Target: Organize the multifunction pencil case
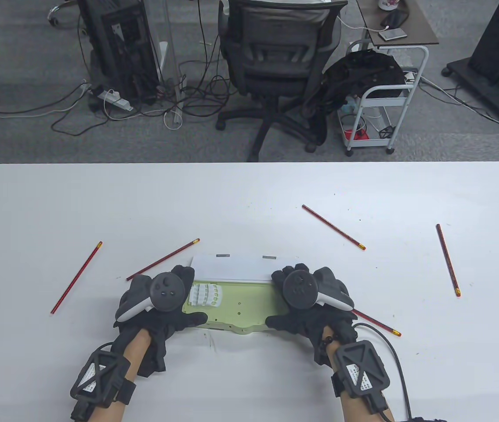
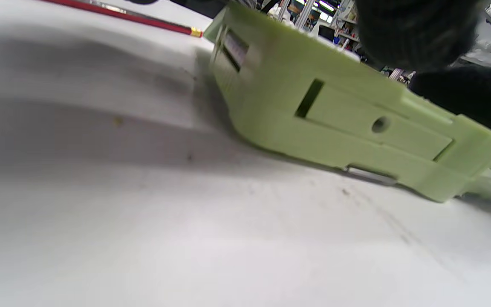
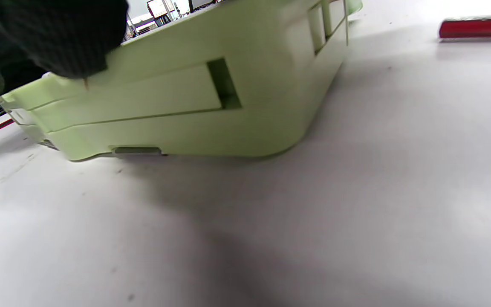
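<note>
At six o'clock on the white table (image 1: 249, 193), nearest the person, the pale green pencil case (image 1: 236, 307) lies open, its white lid (image 1: 232, 268) folded back on the far side. The left hand (image 1: 161, 303) grasps the case's left end, thumb curled over the near edge and fingers over the far one; the right hand (image 1: 311, 303) grips the right end the same way. Both wrist views show the green side wall resting flat on the table, with dark glove fabric over its top edge.

Inside, only a white ribbed pencil holder (image 1: 205, 295) shows by the left hand; the tray looks otherwise bare, so nothing appears to be packed yet.

Every pencil lies outside the case. One (image 1: 377, 324) pokes out from under the right hand at about four o'clock. Another (image 1: 163, 259) lies just beyond the left hand at ten o'clock, and one (image 1: 76, 278) sits further out at nine. Farther off, one (image 1: 334, 227) lies at one o'clock and one (image 1: 448, 260) at three.

As a judgement, the task is at its opening stage: the case is opened and steadied, while gathering the five pencils and closing the lid remain.
</note>
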`<control>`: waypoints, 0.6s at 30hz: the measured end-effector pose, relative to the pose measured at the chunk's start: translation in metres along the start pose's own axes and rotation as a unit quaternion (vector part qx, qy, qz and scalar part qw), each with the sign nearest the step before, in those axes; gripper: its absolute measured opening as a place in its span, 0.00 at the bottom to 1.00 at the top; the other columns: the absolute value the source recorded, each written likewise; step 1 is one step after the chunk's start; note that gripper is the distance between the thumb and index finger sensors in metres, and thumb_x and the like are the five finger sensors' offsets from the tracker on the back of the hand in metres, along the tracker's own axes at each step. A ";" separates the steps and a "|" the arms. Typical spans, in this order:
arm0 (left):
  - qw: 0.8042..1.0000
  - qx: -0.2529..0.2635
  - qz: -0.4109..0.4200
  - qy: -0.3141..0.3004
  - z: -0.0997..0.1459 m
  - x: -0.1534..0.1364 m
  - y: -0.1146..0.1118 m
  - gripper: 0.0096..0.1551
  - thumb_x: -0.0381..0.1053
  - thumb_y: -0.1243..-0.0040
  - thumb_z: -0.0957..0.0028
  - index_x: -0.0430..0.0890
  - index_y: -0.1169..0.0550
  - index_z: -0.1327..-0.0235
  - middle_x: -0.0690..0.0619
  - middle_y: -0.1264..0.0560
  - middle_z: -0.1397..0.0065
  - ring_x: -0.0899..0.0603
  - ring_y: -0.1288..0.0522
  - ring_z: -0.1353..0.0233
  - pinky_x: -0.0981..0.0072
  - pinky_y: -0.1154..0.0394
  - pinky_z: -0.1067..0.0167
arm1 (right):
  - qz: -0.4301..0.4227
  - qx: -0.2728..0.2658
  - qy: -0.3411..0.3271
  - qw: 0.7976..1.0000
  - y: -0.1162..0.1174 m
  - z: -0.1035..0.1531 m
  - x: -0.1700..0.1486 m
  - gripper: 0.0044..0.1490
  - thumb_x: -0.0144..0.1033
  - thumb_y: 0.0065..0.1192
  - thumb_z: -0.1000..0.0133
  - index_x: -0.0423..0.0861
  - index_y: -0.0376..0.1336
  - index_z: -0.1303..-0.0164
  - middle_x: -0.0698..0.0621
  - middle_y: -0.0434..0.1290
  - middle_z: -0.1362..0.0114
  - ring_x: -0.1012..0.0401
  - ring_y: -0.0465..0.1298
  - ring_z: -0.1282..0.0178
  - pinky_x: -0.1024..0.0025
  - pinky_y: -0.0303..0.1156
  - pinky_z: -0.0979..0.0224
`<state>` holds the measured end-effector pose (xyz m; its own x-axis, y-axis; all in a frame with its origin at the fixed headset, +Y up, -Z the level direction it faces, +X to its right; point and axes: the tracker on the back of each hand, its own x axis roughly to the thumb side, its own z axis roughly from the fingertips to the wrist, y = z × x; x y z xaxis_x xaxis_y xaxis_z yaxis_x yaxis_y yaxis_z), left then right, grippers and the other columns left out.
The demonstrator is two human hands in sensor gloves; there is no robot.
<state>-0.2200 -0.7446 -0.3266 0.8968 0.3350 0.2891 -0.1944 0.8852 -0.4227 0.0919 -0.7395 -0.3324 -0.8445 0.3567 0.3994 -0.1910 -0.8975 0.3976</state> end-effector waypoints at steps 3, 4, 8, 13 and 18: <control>1.000 -0.010 0.019 -0.007 -0.003 -0.005 -0.002 0.68 0.71 0.42 0.58 0.40 0.58 0.15 0.35 0.57 0.10 0.21 0.53 0.16 0.20 0.48 0.30 | -0.001 -0.001 -0.001 1.000 0.000 0.000 0.000 0.68 0.63 0.58 0.48 0.34 0.35 0.15 0.27 0.37 0.16 0.29 0.36 0.19 0.26 0.40 0.26; 1.000 -0.011 0.022 -0.007 -0.003 -0.006 -0.002 0.68 0.71 0.42 0.58 0.40 0.57 0.16 0.35 0.56 0.10 0.21 0.53 0.16 0.20 0.48 0.30 | -0.001 -0.002 -0.001 1.000 0.000 0.000 0.000 0.68 0.63 0.59 0.48 0.34 0.35 0.15 0.27 0.37 0.16 0.28 0.36 0.20 0.26 0.40 0.26; 1.000 -0.007 -0.003 -0.006 -0.004 -0.006 -0.001 0.69 0.72 0.41 0.60 0.41 0.55 0.15 0.37 0.54 0.10 0.23 0.53 0.15 0.20 0.48 0.30 | 0.010 -0.019 -0.006 1.000 -0.001 0.004 0.000 0.66 0.64 0.57 0.48 0.34 0.37 0.15 0.27 0.38 0.16 0.28 0.37 0.20 0.26 0.41 0.26; 1.000 -0.005 -0.005 -0.006 -0.004 -0.006 0.001 0.69 0.71 0.40 0.60 0.41 0.55 0.15 0.36 0.53 0.10 0.23 0.53 0.15 0.20 0.48 0.29 | -0.001 -0.083 0.002 0.997 -0.019 0.023 -0.006 0.64 0.64 0.55 0.49 0.33 0.42 0.16 0.26 0.42 0.16 0.26 0.41 0.20 0.26 0.43 0.26; 1.000 -0.002 -0.012 -0.006 -0.005 -0.006 0.000 0.69 0.72 0.40 0.60 0.41 0.54 0.15 0.36 0.52 0.10 0.23 0.52 0.15 0.20 0.47 0.29 | -0.019 -0.162 0.046 0.986 -0.042 0.054 -0.022 0.60 0.62 0.55 0.49 0.34 0.49 0.17 0.25 0.50 0.18 0.25 0.51 0.21 0.25 0.50 0.26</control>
<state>-0.2228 -0.7482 -0.3327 0.8963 0.3170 0.3100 -0.1707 0.8920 -0.4187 0.1461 -0.6955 -0.3133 -0.8723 0.3804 0.3074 -0.3610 -0.9248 0.1201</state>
